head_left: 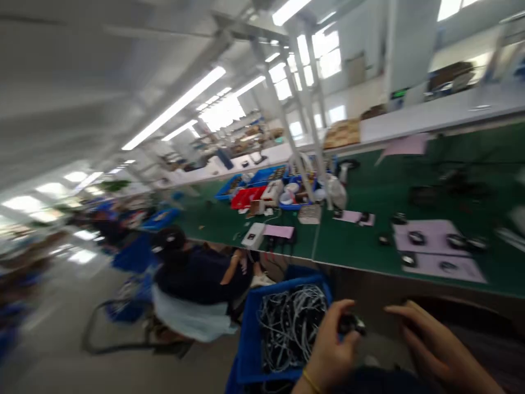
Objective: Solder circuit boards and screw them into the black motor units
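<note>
My left hand (332,342) is low in the view, its fingers pinched round a small dark round part (351,324). My right hand (430,342) hovers just to the right of it with the fingers stretched out and nothing in them. Both hands are held over my lap, in front of the green workbench (353,246). Left of my left hand stands a blue bin (254,339) full of grey and white cables (287,328). The whole picture is smeared by motion.
Pink sheets (435,246) with small dark parts lie on the bench to the right. Red and blue trays (246,194) and white boxes crowd its middle. A co-worker in dark clothes (197,273) sits at the bench to the left. Blue crates line the aisle.
</note>
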A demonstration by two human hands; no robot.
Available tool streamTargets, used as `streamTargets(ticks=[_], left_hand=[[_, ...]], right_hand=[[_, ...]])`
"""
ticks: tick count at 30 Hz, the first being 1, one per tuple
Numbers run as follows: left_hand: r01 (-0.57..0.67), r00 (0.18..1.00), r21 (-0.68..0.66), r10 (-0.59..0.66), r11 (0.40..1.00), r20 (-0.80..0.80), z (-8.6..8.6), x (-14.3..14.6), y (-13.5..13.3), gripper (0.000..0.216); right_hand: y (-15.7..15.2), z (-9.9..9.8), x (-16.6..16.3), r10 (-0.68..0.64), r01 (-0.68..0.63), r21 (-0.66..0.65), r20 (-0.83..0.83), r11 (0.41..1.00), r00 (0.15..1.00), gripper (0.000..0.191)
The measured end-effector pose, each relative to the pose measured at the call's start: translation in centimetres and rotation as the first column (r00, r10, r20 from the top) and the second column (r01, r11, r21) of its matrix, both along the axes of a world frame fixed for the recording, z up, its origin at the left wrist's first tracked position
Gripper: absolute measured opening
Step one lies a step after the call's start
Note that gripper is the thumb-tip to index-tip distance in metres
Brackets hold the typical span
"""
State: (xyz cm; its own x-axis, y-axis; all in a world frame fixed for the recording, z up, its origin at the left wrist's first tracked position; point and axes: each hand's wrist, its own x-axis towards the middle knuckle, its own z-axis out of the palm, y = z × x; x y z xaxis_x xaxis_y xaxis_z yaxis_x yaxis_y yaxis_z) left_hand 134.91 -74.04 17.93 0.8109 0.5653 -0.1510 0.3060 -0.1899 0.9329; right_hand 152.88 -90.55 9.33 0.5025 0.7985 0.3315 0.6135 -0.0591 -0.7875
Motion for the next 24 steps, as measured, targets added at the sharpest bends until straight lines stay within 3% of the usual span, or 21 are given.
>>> streamTargets(ticks=[3, 5, 9, 15, 20, 24], left_hand=[[-0.025, 0.997, -0.069, 0.019, 0.997, -0.081, -4.1, 0.7, 1.5, 0.048], [0.036, 0.990, -0.151, -0.056, 0.988, -0.129, -6.7, 1.2, 2.1, 0.050], [-0.030, 0.991, -0.209, 0.001, 0.978, -0.137, -8.8, 2.4, 3.3, 0.061], [-0.059, 0.997, -0.282, 0.042, 0.958, -0.068, -8.1, 7.8, 6.0, 0.063], [-0.005, 1.000, -0.303, 0.001, 0.953, -0.016, -6.1, 14.2, 8.7, 0.066], [0.011, 0.999, -0.231, -0.002, 0.973, 0.039, -4.9, 19.3, 13.0, 0.064]], right_hand=[[-3.5, -0.2, 0.7, -0.055, 0.037, -0.173, -0.101, 0.984, 0.993, 0.035], [-5.0, -0.9, 0.9, -0.106, 0.066, -0.233, -0.165, 0.970, 0.981, 0.033], [-8.2, -2.8, 0.1, -0.229, 0.159, -0.286, -0.231, 0.945, 0.945, 0.029], [-11.7, -3.6, 0.3, -0.476, 0.392, -0.341, -0.214, 0.855, 0.853, 0.032], [-12.7, -2.8, 4.3, -0.695, 0.619, -0.350, -0.156, 0.703, 0.702, 0.038], [-11.2, -1.9, 9.0, -0.827, 0.772, -0.301, -0.138, 0.559, 0.545, 0.036]])
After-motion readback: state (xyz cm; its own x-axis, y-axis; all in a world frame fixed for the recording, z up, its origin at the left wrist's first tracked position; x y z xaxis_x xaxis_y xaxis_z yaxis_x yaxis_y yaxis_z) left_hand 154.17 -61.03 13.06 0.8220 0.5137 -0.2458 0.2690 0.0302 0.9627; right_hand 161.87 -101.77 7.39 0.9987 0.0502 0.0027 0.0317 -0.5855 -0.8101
